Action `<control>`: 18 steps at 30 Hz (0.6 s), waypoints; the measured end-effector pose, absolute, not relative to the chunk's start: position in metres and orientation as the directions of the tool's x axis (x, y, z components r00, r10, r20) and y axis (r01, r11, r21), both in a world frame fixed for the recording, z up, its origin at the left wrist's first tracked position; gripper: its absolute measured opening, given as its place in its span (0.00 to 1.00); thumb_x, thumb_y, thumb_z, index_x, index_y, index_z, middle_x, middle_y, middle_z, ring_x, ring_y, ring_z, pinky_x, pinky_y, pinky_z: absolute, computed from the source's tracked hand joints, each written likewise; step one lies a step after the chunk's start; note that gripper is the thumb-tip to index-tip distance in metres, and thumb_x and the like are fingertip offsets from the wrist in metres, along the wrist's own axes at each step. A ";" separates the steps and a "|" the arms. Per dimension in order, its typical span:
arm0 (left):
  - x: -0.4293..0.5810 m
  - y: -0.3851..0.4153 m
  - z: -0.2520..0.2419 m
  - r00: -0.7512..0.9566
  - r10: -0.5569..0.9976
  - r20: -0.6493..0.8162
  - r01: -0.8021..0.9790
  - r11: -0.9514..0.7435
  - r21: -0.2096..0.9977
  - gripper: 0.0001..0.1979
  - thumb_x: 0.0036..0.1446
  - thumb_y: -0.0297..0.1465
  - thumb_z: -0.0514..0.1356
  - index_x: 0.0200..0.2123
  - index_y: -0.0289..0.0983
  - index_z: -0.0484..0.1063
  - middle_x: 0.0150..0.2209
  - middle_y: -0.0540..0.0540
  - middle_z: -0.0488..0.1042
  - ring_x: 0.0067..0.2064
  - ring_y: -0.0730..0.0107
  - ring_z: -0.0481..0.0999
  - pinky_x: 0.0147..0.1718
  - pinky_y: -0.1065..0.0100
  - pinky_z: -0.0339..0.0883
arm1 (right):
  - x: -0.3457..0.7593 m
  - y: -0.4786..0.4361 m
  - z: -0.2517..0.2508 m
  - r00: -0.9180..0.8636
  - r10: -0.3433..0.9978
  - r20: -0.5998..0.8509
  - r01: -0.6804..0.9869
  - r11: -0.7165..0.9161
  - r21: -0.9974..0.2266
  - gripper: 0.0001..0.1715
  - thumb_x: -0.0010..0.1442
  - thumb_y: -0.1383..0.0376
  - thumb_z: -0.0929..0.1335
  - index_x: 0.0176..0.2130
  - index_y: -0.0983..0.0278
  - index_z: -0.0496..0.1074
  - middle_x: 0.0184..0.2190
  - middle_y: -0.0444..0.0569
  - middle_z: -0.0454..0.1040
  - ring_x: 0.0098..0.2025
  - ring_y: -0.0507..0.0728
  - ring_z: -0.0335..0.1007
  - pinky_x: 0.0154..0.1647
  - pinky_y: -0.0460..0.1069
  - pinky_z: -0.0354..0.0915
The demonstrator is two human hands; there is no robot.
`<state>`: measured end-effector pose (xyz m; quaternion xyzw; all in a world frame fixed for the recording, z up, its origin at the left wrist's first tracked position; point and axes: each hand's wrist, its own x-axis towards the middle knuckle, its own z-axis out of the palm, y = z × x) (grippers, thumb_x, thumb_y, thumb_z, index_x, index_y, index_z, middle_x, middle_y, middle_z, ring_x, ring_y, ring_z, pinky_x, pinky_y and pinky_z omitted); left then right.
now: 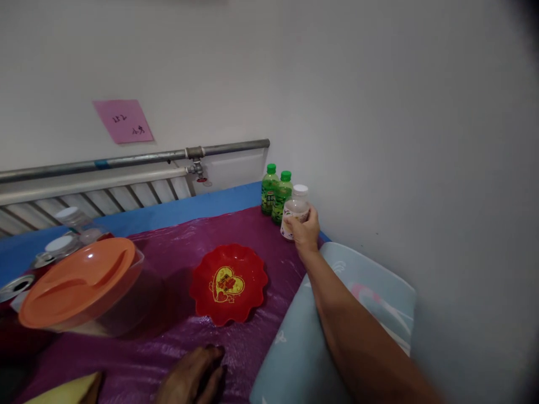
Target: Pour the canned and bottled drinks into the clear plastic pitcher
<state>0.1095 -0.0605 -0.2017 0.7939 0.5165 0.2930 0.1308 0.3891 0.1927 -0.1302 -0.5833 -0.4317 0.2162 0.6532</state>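
My right hand (304,229) reaches far across the table and is wrapped round a small clear bottle (295,209) with a white cap and a pale label. That bottle stands next to two green bottles (275,194) with green caps, close to the wall corner. My left hand (194,376) rests on the purple plastic cover (168,252) near the front edge, fingers curled downward with nothing visible in them. A red scalloped plate (229,283) with a yellow heart design lies between my hands.
A clear container with an orange lid (80,283) sits at the left, with cans and capped bottles (63,241) behind it. A pale blue cloth (357,303) lies under my right forearm. A radiator and metal pipe (126,160) run along the wall.
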 end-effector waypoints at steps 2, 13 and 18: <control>0.112 -0.059 -0.200 0.288 0.889 0.357 0.741 -0.443 0.505 0.09 0.60 0.36 0.58 0.43 0.46 0.74 0.36 0.50 0.81 0.35 0.70 0.81 0.34 0.77 0.74 | 0.389 0.195 -0.134 0.538 0.795 0.280 0.213 0.194 -0.958 0.41 0.40 0.63 0.69 0.55 0.66 0.63 0.50 0.54 0.73 0.49 0.61 0.70 0.55 0.57 0.64; 0.110 -0.061 -0.214 0.296 0.860 0.417 0.769 -0.473 0.430 0.09 0.60 0.37 0.57 0.43 0.45 0.73 0.38 0.49 0.81 0.37 0.68 0.81 0.35 0.76 0.75 | 0.388 0.186 -0.121 0.499 0.750 0.435 0.387 0.256 -0.886 0.48 0.41 0.61 0.71 0.60 0.72 0.58 0.60 0.65 0.63 0.62 0.67 0.59 0.64 0.62 0.52; 0.122 -0.065 -0.192 0.251 0.884 0.393 0.743 -0.437 0.507 0.08 0.60 0.33 0.58 0.42 0.44 0.73 0.35 0.49 0.80 0.34 0.70 0.80 0.34 0.76 0.74 | 0.363 0.153 -0.101 0.136 0.559 0.818 0.651 0.572 -0.499 0.34 0.55 0.61 0.68 0.59 0.63 0.59 0.60 0.60 0.63 0.64 0.67 0.55 0.65 0.67 0.49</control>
